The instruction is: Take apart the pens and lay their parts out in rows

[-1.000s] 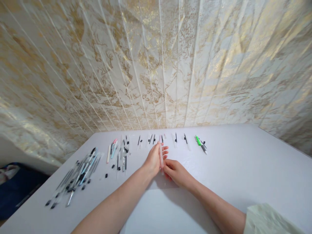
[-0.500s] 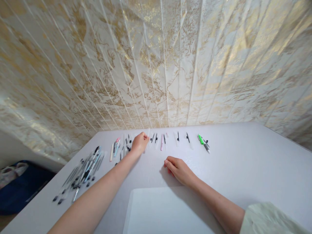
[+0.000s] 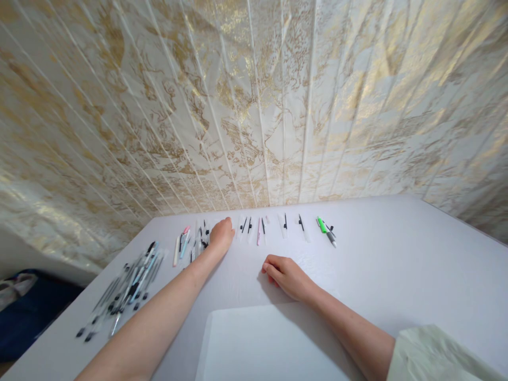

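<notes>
My left hand reaches to the far part of the table, over the row of pen parts. Its fingers are curled down and mostly hidden behind the back of the hand, so what they hold cannot be made out. Just right of it lie black pen pieces with clear barrels. A pink pen is a little further along. My right hand rests on the table nearer to me, loosely closed, with nothing visible in it.
A heap of clear and black-capped pens lies at left. Beside my left hand are white, pink and blue pens. A green and grey pen ends the row at right. A pale sheet lies in front; a gold-patterned curtain hangs behind.
My left hand has lowered slightly and its fingertips have turned out of sight; a thin clear piece showed near them before. My right hand stays put. The view has shifted a little.
</notes>
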Motion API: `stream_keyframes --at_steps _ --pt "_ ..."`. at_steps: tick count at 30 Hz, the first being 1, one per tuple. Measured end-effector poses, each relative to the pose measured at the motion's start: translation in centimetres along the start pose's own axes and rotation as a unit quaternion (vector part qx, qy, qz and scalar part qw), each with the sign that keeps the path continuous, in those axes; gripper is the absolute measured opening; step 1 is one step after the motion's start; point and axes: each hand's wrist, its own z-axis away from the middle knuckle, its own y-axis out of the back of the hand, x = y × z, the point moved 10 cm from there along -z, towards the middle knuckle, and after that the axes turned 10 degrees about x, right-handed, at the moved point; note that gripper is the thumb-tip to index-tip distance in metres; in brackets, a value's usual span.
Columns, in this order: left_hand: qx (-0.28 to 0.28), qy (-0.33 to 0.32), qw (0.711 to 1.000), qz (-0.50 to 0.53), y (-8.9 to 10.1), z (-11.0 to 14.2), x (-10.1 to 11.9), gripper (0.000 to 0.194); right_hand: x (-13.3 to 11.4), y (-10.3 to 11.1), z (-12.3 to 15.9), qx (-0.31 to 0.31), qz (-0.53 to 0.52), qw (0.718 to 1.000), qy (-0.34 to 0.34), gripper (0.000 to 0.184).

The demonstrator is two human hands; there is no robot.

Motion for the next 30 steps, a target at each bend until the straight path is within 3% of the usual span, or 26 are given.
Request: stream_keyframes --at_steps 7,14,18,30 --pt "0.015 -0.027 0.999 -0.012 0.9 0.4 0.2 0.014 -0.1 0.0 -0.1 -0.004 0.012 1.000 0.002 0.023" --pt "0.027 -0.074 0.997 -0.015 0.9 2.1 4.0 0.016 0.1 -0.2 -0.1 -0.005 0.004 1.000 0.007 0.023" --pt "0.014 -0.059 0.998 -0.029 0.4 1.8 4.7 0.017 0.0 -0.1 -0.1 -0.004 0.001 1.000 0.011 0.023" --pt "-0.078 0.011 0.996 -0.045 -1.8 -0.4 3.7 0.023 0.0 -0.1 -0.1 -0.004 0.000 1.000 0.015 0.023"
